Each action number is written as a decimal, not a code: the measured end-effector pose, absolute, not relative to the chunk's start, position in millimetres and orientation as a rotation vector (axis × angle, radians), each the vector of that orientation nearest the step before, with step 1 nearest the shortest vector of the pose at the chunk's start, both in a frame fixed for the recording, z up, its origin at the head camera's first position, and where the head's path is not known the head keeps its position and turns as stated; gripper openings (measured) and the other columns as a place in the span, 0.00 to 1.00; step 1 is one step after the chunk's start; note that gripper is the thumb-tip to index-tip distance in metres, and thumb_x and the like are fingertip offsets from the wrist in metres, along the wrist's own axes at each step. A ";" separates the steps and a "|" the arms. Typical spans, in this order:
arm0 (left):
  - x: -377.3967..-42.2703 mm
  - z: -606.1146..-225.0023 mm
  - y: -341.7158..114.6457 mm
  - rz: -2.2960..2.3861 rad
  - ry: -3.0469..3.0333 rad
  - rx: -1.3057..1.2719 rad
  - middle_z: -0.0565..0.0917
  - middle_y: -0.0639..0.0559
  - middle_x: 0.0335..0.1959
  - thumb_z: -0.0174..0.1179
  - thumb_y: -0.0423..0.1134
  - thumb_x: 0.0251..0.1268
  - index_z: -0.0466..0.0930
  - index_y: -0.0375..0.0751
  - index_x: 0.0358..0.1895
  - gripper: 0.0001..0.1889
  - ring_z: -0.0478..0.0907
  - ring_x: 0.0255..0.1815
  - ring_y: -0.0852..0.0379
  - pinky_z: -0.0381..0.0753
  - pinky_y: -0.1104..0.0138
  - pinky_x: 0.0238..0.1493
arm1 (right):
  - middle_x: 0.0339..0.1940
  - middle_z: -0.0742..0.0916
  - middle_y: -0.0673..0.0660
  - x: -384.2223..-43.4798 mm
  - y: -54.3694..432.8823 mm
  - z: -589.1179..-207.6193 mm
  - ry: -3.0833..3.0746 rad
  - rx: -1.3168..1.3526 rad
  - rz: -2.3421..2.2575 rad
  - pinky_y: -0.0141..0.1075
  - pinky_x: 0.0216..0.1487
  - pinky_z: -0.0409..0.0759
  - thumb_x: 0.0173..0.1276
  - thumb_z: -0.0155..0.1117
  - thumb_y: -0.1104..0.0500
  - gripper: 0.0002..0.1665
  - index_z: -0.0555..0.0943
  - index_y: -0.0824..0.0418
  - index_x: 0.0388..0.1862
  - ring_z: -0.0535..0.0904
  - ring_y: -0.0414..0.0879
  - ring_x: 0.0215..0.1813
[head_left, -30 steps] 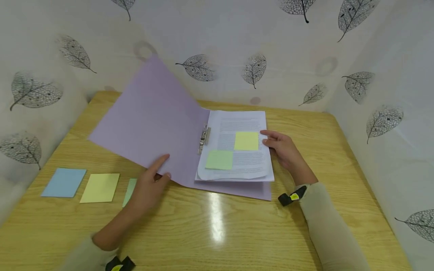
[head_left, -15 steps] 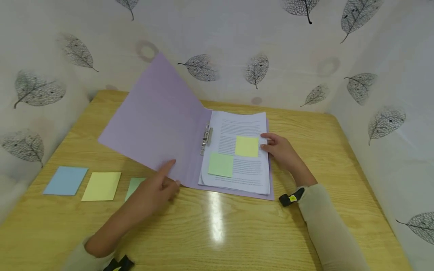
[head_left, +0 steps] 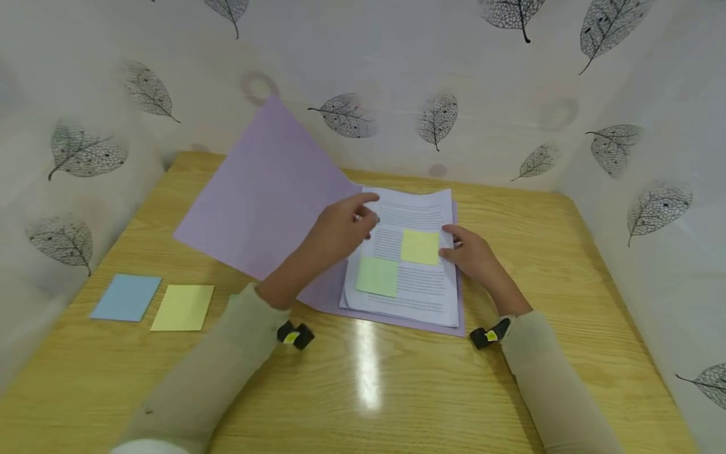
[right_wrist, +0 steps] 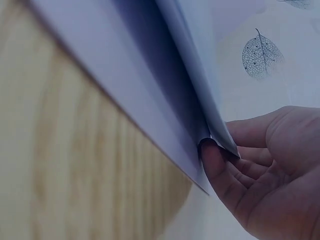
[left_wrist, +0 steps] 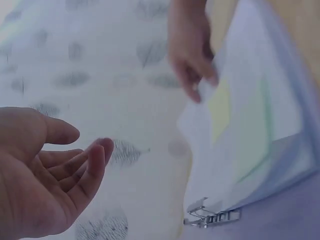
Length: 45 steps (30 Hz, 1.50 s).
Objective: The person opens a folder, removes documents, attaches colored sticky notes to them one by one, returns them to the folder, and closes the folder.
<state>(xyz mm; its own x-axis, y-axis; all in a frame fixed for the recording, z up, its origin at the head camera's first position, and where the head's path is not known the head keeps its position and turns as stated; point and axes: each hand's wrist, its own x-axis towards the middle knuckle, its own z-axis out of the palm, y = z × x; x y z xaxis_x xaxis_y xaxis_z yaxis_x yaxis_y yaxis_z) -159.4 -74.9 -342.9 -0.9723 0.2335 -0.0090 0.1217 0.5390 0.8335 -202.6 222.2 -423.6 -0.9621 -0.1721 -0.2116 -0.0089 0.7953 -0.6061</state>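
A lilac folder [head_left: 255, 202] lies spread on the table, its left cover raised at a slant. Over its right half is a stack of printed papers [head_left: 422, 296], bearing a yellow sticky note [head_left: 420, 246] and a green sticky note [head_left: 377, 276]. My right hand [head_left: 473, 255] pinches the stack's right edge; the right wrist view shows the sheets [right_wrist: 195, 65] lifted off the folder there. Above the stack's upper left hovers my left hand [head_left: 343, 227], fingers loosely bent and holding nothing. It hides the metal clip in the head view; the left wrist view shows that clip [left_wrist: 215, 218].
On the left of the wooden table [head_left: 420, 403] lie a blue sticky note [head_left: 126, 297] and a yellow pad [head_left: 183, 308]. A green one beside them is mostly covered by the left sleeve [head_left: 227, 353]. A leaf-patterned curtain [head_left: 391, 50] surrounds the table's back and sides.
My left hand has left the folder's cover and moved up and right, over the papers near the clip. The lifted stack has come down onto the folder, my right hand staying at its edge.
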 end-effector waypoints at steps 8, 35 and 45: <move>-240.1 -364.5 -77.3 1.383 2.679 0.091 0.79 0.43 0.64 0.50 0.41 0.77 0.69 0.42 0.73 0.24 0.78 0.61 0.47 0.79 0.56 0.59 | 0.66 0.77 0.68 -204.5 223.2 -425.9 2.727 -0.138 -0.942 0.51 0.57 0.77 0.75 0.62 0.58 0.37 0.62 0.60 0.79 0.76 0.60 0.59; -264.2 -432.3 -92.1 1.329 2.691 0.110 0.81 0.41 0.60 0.55 0.36 0.76 0.76 0.40 0.67 0.20 0.76 0.61 0.46 0.77 0.56 0.62 | 0.83 0.57 0.63 -211.9 225.3 -431.2 2.735 -0.185 -0.706 0.58 0.81 0.49 0.75 0.62 0.54 0.40 0.61 0.67 0.79 0.47 0.63 0.83; -238.9 -423.6 -105.1 1.585 2.601 0.082 0.84 0.47 0.47 0.56 0.45 0.77 0.80 0.42 0.54 0.13 0.82 0.42 0.50 0.81 0.64 0.36 | 0.84 0.56 0.62 -210.7 225.6 -429.6 2.715 -0.188 -0.700 0.58 0.81 0.49 0.75 0.62 0.54 0.40 0.60 0.67 0.79 0.47 0.63 0.83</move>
<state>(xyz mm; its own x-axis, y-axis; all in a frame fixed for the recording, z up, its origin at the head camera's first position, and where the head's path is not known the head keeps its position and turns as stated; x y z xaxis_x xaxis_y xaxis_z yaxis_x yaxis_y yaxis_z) -238.9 -105.1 -423.6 -0.9941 0.0953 -0.0527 -0.0032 0.4586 0.8886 -210.7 225.6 -429.6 -0.9369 -0.2067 -0.2818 -0.0446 0.8705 -0.4902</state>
